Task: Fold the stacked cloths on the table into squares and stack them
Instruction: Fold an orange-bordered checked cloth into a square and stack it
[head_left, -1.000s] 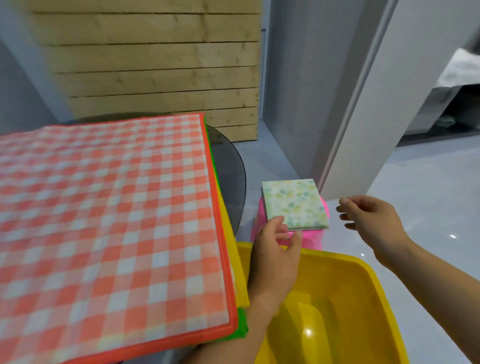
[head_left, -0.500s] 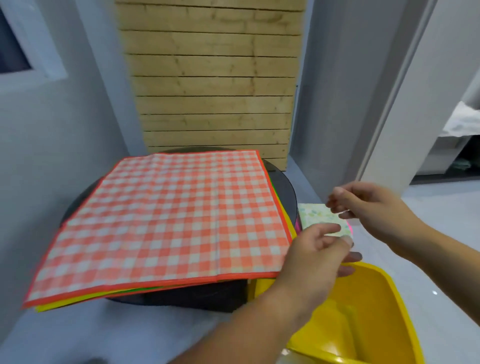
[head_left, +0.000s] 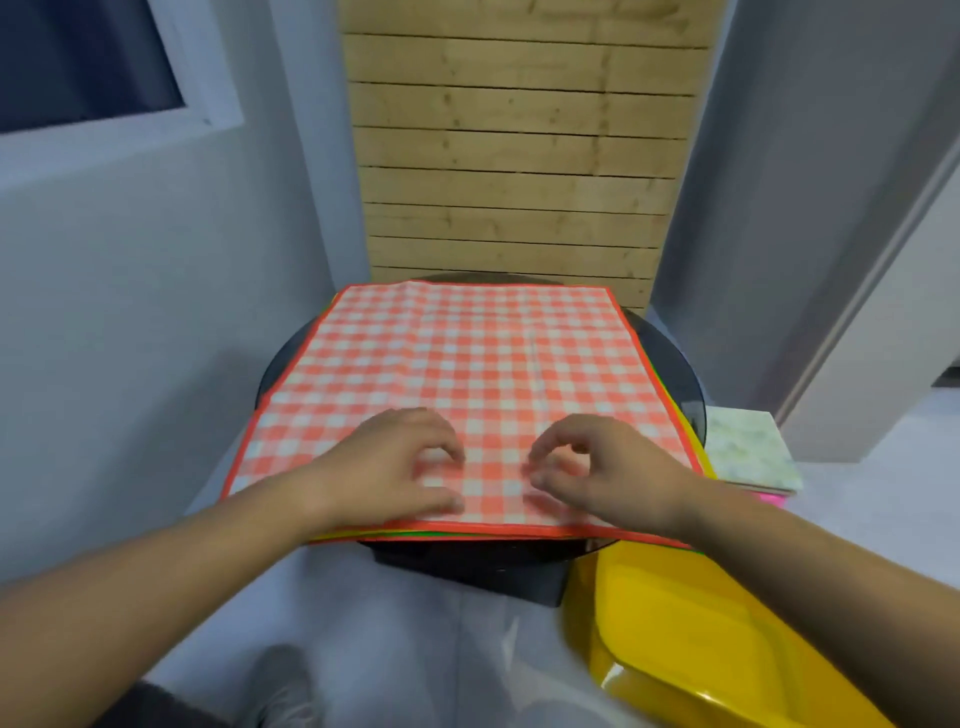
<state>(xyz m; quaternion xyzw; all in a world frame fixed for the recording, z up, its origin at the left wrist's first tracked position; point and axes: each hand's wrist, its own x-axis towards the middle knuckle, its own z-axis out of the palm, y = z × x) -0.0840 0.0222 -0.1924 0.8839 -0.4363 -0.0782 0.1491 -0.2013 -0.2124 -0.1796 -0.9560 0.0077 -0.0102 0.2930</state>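
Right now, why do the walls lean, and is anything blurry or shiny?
Head view: the wide-angle lens bends the window frame and walls; the left hand and right hand look softly blurred; the checked cloth is sharper; a pale glare streak sits on the yellow tub.

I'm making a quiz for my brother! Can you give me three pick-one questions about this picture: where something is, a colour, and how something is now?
1. What colour are the squares on the checked cloth?
A. blue and white
B. orange-red and white
C. green and black

2. Where is the folded floral cloth?
A. on the checked cloth
B. right of the table, on a pink thing
C. in the yellow tub

3. How is the checked cloth?
A. spread flat
B. rolled up
C. held in the air

Answers: 1 B, orange-red squares cover it; 2 B, it sits past the table's right edge; 3 A, it lies flat under the left hand and right hand.
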